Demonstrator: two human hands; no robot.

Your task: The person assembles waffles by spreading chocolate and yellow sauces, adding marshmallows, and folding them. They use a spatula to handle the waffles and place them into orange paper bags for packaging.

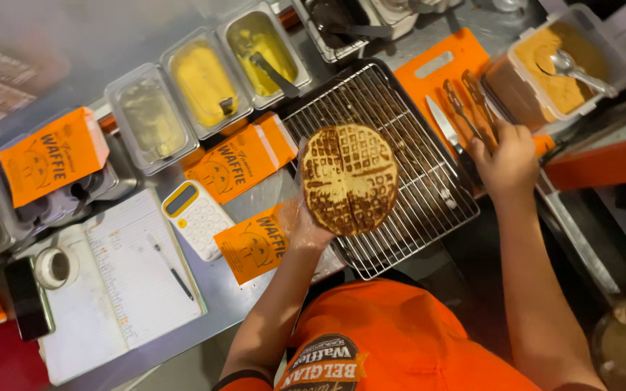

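While left hand (307, 230) holds waffle (350, 179) flat, right hand's (505, 163) grip closing on tongs (465, 108)

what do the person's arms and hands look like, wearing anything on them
Both hands are bare, with no gloves: the left hand and the right hand. The forearms are uncovered too. An orange short sleeve with a dark cuff band shows on the left upper arm. No rings or watch can be seen.

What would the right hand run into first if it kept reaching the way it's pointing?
The right hand points up the orange cutting board; the tongs and knife lie right at its fingertips, probably already touching.
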